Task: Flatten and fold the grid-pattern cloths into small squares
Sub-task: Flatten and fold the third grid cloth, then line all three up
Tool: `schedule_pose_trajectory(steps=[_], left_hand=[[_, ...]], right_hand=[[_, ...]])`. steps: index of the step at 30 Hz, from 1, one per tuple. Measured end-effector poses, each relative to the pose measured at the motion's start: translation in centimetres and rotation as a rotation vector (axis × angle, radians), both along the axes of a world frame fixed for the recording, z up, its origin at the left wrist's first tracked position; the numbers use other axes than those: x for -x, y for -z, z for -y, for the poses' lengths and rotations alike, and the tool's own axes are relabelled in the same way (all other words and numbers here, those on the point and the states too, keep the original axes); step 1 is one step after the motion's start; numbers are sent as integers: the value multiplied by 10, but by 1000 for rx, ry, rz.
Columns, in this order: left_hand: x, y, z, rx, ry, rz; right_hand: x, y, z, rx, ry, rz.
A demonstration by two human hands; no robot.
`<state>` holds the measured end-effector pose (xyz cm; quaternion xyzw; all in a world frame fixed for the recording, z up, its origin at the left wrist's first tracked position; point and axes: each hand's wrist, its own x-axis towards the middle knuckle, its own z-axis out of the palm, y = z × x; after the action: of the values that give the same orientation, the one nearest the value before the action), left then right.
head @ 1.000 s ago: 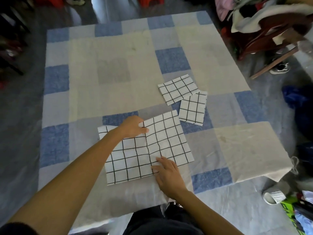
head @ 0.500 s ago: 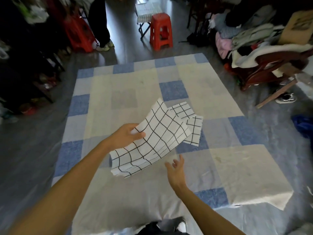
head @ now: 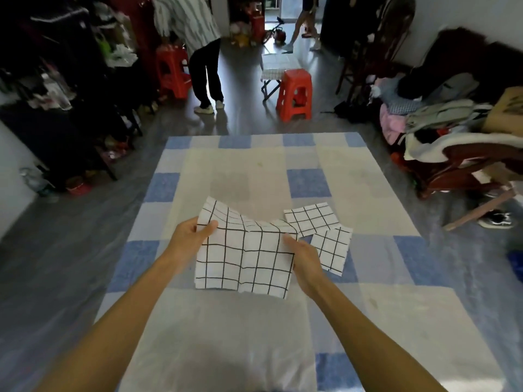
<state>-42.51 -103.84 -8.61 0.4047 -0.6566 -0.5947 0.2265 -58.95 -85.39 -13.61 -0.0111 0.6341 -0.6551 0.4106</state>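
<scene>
Reader: Head view. Where is the cloth being worked?

Wearer: The open grid cloth hangs in the air between my hands, above the near half of the blue-and-cream checked sheet. It is close to square, so no long axis stands out. One set of grid lines runs from hand to hand, the other from far edge to near edge. The far edge sags in the middle, the far-left corner stands up, and the near edge hangs free towards me.

Reader: And the hands?

Wearer: My left hand pinches the left side near the far corner, thumb on top. My right hand grips the right side, fingers curled round the edge.

Reader: The other cloths?

Wearer: Two folded grid cloths lie on the sheet just right of the held one. The far folded cloth has its long side running left to right, slightly tilted. The near folded cloth meets it at a corner. A red stool stands beyond the sheet.
</scene>
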Motion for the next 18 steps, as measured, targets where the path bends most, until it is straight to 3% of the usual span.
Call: schedule_pose_trajectory(steps=[8, 18], left_hand=[[-7, 12, -5, -70, -181, -116], [2, 6, -16, 181, -130, -128]], right_hand=[[19, -37, -9, -47, 41, -454], [35, -63, -8, 1, 110, -649]])
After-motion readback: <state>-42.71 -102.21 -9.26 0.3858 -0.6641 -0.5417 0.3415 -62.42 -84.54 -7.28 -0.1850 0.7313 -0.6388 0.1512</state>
